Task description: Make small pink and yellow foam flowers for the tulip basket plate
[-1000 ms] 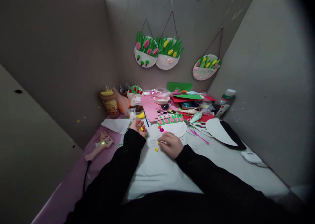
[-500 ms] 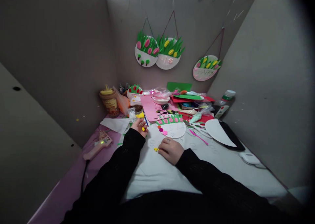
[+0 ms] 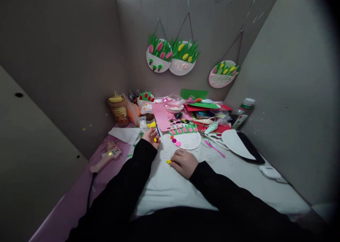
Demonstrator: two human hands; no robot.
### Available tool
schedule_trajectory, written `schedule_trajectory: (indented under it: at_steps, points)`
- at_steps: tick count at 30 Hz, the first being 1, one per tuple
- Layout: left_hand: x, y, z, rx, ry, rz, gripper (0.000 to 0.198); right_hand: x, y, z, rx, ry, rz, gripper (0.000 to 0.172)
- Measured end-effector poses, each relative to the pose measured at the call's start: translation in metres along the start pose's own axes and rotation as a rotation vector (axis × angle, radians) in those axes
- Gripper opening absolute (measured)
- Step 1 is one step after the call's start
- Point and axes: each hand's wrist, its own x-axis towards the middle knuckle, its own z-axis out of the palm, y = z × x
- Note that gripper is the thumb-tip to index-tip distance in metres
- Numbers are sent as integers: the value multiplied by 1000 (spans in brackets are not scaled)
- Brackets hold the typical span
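My left hand point(image 3: 152, 137) is curled palm up around a small yellow piece point(image 3: 155, 140) that shows between its fingers. Beside it on the right lies a round white paper plate point(image 3: 190, 141) with green paper grass, pink tulips and small flowers at its left edge. My right hand point(image 3: 185, 163) rests on the white cloth point(image 3: 170, 185) below the plate, its thumb and forefinger pinched at a small yellow cluster point(image 3: 168, 161) on the cloth.
A pink glue gun point(image 3: 105, 159) lies at the left, near a brown cup point(image 3: 119, 111). Pink paper point(image 3: 162, 117), scissors point(image 3: 216, 141), a tablet-like black board point(image 3: 255, 152) and a bottle point(image 3: 243, 109) stand or lie farther back. Decorated plates point(image 3: 183, 66) hang on the wall.
My right fingertips have shifted very slightly left over the small yellow cluster. The left hand stays nearly as it was, and the whole view has moved slightly.
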Motion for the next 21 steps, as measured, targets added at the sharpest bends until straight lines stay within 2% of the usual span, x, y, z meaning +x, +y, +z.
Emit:
schedule_trajectory:
  at_steps: [7, 12, 21]
  points:
    - [1, -1, 0, 14, 1, -2, 20, 1, 0, 1, 1, -8, 12, 15]
    - [-1, 0, 0, 10, 7, 2, 20, 0, 4, 3, 125, 17, 33, 7]
    - [-2, 1, 1, -10, 89, 26, 16, 2, 9, 4, 205, 29, -25, 13]
